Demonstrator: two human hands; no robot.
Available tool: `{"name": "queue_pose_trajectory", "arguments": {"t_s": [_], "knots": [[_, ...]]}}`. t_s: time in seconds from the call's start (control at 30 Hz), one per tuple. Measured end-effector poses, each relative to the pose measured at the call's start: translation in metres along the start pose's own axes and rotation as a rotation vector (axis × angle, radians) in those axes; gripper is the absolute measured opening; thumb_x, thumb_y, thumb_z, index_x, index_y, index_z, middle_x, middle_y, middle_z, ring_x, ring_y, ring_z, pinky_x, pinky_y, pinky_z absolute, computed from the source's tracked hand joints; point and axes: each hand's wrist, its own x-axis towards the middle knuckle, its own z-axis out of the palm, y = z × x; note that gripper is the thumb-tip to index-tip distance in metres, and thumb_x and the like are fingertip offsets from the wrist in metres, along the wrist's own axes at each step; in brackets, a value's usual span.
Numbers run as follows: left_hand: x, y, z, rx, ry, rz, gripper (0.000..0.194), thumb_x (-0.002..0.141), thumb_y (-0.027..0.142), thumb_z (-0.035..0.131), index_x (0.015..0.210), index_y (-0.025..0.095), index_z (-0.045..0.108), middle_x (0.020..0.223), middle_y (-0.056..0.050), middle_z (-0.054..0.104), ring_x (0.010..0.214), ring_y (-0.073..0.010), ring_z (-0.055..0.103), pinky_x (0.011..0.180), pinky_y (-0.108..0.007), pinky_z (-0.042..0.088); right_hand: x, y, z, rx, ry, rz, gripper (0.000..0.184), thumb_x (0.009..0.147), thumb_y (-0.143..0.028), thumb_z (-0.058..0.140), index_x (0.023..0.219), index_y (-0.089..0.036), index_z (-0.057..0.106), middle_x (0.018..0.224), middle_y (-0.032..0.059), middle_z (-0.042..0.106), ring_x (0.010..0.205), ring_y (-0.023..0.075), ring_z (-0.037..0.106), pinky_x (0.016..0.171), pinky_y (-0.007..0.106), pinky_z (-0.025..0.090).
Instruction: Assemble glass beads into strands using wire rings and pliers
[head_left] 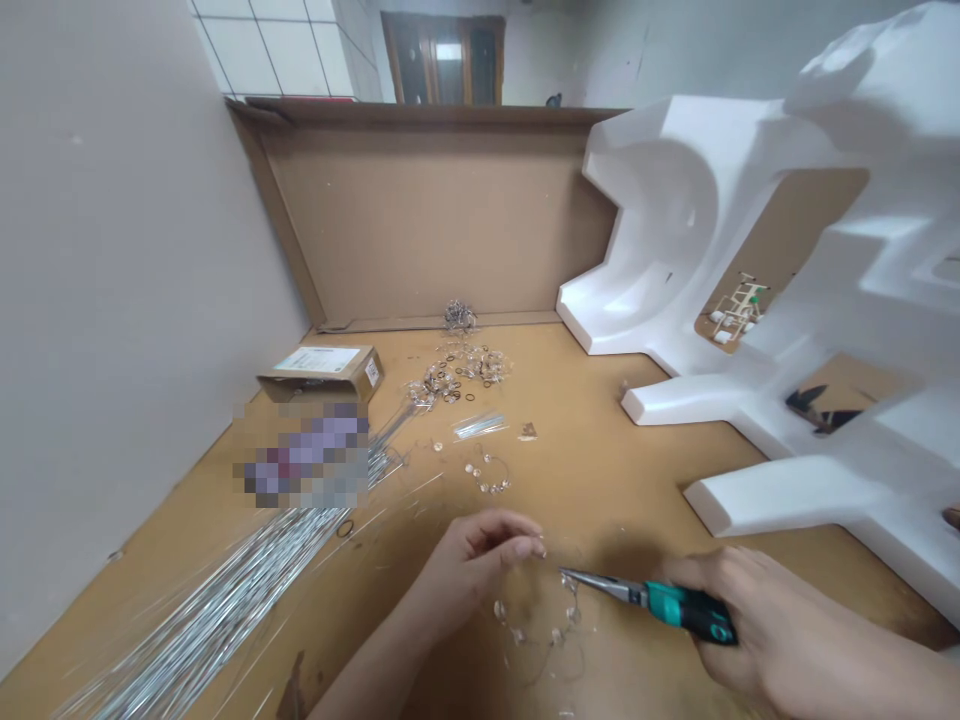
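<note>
My right hand is wrapped round a pair of needle-nose pliers with black and teal handles. Their tips meet a thin wire loop strung with clear beads, which hangs below both hands. To the left of the pliers, my left hand has thumb and forefinger pinched together at the wire loop's other side; the exact grip is too fine to make out. Just beyond it, a second beaded wire loop lies flat on the tabletop.
Long silvery wires lie in a bundle at left, near an opened cardboard box. Short wire pieces and heaps of wire rings lie farther back. A large white moulded foam piece stands at right. A cardboard wall closes the back.
</note>
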Motion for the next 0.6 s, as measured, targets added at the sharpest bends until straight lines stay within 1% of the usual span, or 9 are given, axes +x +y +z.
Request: {"name": "queue_pose_trajectory", "arguments": {"t_s": [0.03, 0.1, 0.17, 0.27, 0.33, 0.43, 0.6], "knots": [[0.0, 0.0, -0.001, -0.042, 0.009, -0.005, 0.019, 0.075, 0.029, 0.055, 0.085, 0.016, 0.063, 0.079, -0.005, 0.066, 0.072, -0.0146, 0.055, 0.068, -0.025, 0.041, -0.001, 0.002, 0.002, 0.022, -0.041, -0.01, 0.017, 0.054, -0.011, 0.044, 0.057, -0.025, 0.053, 0.044, -0.0064, 0.052, 0.039, 0.0106, 0.046, 0.041, 0.021, 0.028], [0.0, 0.001, -0.003, -0.084, 0.026, 0.004, 0.018, 0.076, 0.03, 0.054, 0.084, 0.016, 0.062, 0.08, -0.005, 0.066, 0.073, -0.0142, 0.055, 0.07, -0.026, 0.041, -0.004, 0.004, 0.005, 0.066, -0.124, -0.033, 0.022, 0.056, -0.011, 0.043, 0.065, -0.026, 0.057, 0.05, -0.0056, 0.057, 0.042, 0.0119, 0.049, 0.042, 0.021, 0.031], [-0.001, 0.0, -0.002, -0.092, 0.024, 0.007, 0.018, 0.077, 0.03, 0.053, 0.08, 0.015, 0.061, 0.077, -0.004, 0.065, 0.071, -0.0138, 0.055, 0.07, -0.026, 0.041, -0.007, 0.005, 0.009, 0.083, -0.075, 0.003, 0.027, 0.057, -0.012, 0.044, 0.073, -0.028, 0.06, 0.056, -0.0045, 0.062, 0.046, 0.0136, 0.053, 0.044, 0.022, 0.034], [-0.001, -0.001, 0.003, -0.114, 0.007, -0.008, 0.017, 0.077, 0.031, 0.053, 0.076, 0.015, 0.058, 0.068, -0.003, 0.063, 0.063, -0.0125, 0.054, 0.064, -0.025, 0.042, -0.012, 0.002, 0.013, 0.131, -0.015, 0.048, 0.033, 0.059, -0.015, 0.046, 0.084, -0.029, 0.062, 0.065, -0.0024, 0.066, 0.054, 0.0168, 0.058, 0.047, 0.023, 0.038], [-0.001, -0.001, 0.006, -0.12, 0.017, -0.006, 0.018, 0.077, 0.032, 0.053, 0.074, 0.015, 0.057, 0.063, -0.002, 0.061, 0.059, -0.0116, 0.053, 0.061, -0.024, 0.042, -0.013, -0.002, 0.016, 0.174, -0.027, 0.073, 0.033, 0.061, -0.015, 0.045, 0.086, -0.029, 0.062, 0.069, -0.0018, 0.067, 0.058, 0.0182, 0.06, 0.049, 0.023, 0.04], [0.0, -0.001, 0.008, -0.107, 0.076, 0.004, 0.021, 0.077, 0.034, 0.052, 0.071, 0.015, 0.057, 0.06, 0.0, 0.057, 0.055, -0.0105, 0.05, 0.057, -0.023, 0.041, -0.011, -0.008, 0.019, 0.215, -0.063, 0.097, 0.031, 0.062, -0.017, 0.044, 0.085, -0.028, 0.061, 0.072, -0.0011, 0.067, 0.062, 0.0193, 0.061, 0.053, 0.024, 0.043], [0.001, -0.003, 0.006, -0.095, 0.168, -0.002, 0.024, 0.075, 0.037, 0.053, 0.065, 0.015, 0.054, 0.056, 0.002, 0.049, 0.051, -0.0086, 0.044, 0.05, -0.02, 0.036, -0.008, -0.016, 0.026, 0.214, -0.097, 0.097, 0.026, 0.063, -0.017, 0.043, 0.081, -0.027, 0.059, 0.071, -0.0011, 0.066, 0.063, 0.0188, 0.061, 0.056, 0.026, 0.045]]}}
